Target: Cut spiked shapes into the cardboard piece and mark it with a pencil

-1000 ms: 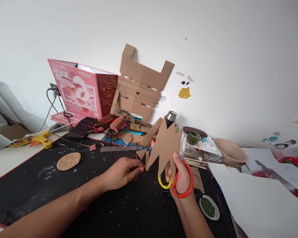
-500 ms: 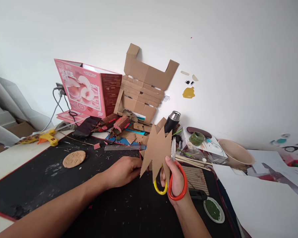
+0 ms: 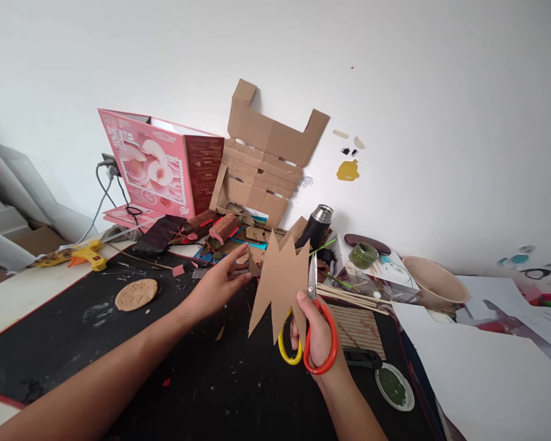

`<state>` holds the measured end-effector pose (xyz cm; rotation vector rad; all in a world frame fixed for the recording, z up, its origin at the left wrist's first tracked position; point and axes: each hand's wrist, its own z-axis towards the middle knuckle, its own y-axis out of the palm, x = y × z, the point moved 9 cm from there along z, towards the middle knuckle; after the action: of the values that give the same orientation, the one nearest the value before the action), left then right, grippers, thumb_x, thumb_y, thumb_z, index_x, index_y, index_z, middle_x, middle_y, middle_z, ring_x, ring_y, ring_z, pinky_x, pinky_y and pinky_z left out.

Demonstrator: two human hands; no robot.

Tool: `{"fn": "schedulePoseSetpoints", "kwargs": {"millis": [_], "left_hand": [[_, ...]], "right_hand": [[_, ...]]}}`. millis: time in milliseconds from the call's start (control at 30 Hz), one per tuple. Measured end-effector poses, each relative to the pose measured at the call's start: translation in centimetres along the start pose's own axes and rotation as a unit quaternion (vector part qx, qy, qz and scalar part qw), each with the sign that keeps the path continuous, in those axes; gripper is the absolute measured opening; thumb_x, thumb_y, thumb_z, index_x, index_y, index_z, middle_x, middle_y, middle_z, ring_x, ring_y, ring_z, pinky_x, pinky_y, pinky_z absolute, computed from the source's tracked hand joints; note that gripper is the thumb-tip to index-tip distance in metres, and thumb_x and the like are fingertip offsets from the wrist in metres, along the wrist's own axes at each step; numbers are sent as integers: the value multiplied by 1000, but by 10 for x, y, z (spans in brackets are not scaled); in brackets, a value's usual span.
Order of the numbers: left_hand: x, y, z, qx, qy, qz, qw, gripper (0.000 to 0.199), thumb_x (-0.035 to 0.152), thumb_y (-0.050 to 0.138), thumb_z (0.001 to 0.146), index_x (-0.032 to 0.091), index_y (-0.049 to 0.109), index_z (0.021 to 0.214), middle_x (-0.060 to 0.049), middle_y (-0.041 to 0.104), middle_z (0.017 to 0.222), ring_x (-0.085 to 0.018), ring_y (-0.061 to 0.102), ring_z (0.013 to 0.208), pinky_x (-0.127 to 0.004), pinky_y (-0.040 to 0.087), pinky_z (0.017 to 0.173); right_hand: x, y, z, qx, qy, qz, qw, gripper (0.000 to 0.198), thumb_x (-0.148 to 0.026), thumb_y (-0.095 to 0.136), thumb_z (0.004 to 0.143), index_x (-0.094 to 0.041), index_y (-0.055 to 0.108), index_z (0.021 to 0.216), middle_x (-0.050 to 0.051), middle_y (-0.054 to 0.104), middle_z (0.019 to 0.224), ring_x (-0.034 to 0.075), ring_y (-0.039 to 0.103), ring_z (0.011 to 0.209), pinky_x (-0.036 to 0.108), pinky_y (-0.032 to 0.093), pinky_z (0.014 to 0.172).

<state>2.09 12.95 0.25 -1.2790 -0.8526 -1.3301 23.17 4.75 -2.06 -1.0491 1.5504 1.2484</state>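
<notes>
Brown cardboard, cut into a jagged, spiky piece [image 3: 282, 275], stands raised above the black mat [image 3: 202, 386] in the person's right hand [image 3: 319, 337], whose thumb presses its lower right edge while fingers curl behind, probably so that most of its face and points stay uncovered. That same hand has the scissors [image 3: 311, 290] hanging about it, the red handle loop around the thumb side and the blades pointing away past the cardboard's edge, which seems to keep the tool ready without setting it down. The left hand [image 3: 218, 288] is open, fingers spread and apparently holding nothing, just left of the cardboard; whether any fingertip touches the scraps beyond cannot be told. To this hand's left lies a tan disc [image 3: 136, 294], seemingly parked out of its way. Right of the right hand, corrugated card [image 3: 360, 331] and a dish of green paint [image 3: 409, 404] sit near, perhaps for easy reach.
</notes>
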Motion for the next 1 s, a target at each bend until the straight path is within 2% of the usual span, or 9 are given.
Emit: {"fn": "schedulePoseSetpoints", "kwargs": {"millis": [67,133,167,233,300,433,600,767,1000], "left_hand": [[9,-1,-2,5,23,39,999,63,52,73,91,21,61,145,-14,67,145,-29,67,125,-43,52,107],[17,3,-5,-12,30,62,998,46,58,67,95,21,74,121,-11,76,126,-29,70,113,-41,53,102],[18,8,-7,-36,20,48,998,45,62,63,97,20,76,107,-9,79,108,-27,71,100,-38,55,94],[18,20,-11,-98,-14,-3,995,58,73,54,97,20,70,81,-4,72,74,-21,67,72,-32,55,73],[18,32,-17,-161,-44,-38,985,63,78,54,94,20,62,69,-2,64,61,-16,58,57,-28,47,59],[18,50,-29,-252,-87,-41,963,59,76,63,91,18,69,79,-4,74,72,-13,56,54,-25,39,53],[19,55,-34,-293,-102,-54,949,57,72,67,91,18,67,74,-4,74,67,-12,57,53,-23,41,54],[10,63,-45,-351,-149,-58,923,56,71,68,90,17,72,81,-5,76,64,-13,57,50,-23,38,48],[4,67,-55,-390,-180,-56,901,50,64,74,90,18,73,71,-3,70,53,-12,59,46,-22,33,48]], "right_hand": [[-2,2,-1,-1,-1,-9,1000,48,-64,78,86,-22,56,75,-7,55,45,11,49,33,19,41,34],[-5,3,-3,3,-2,-15,1000,49,-64,79,85,-23,55,74,-7,55,45,11,49,33,18,41,33],[-6,4,-3,5,-3,-17,1000,50,-65,79,84,-23,55,74,-7,55,44,11,49,33,18,40,33],[-6,6,-4,7,-2,-23,1000,51,-67,80,82,-22,55,74,-7,54,44,10,48,33,18,40,32],[-6,7,-5,7,-1,-30,1000,52,-68,80,82,-22,57,75,-7,55,44,11,49,34,18,42,32],[-6,8,-5,8,-1,-41,999,53,-70,80,82,-22,58,77,-7,55,44,10,48,32,17,40,32],[-7,3,-4,23,-14,-43,999,54,-69,80,82,-22,55,73,-8,54,42,9,47,30,16,37,31],[-5,-7,1,43,-32,-47,997,51,-68,75,89,-21,57,76,-7,56,43,10,49,31,18,40,32],[-7,-12,1,60,-43,-33,997,49,-66,76,88,-22,58,75,-7,54,41,11,49,30,19,40,32]]}}
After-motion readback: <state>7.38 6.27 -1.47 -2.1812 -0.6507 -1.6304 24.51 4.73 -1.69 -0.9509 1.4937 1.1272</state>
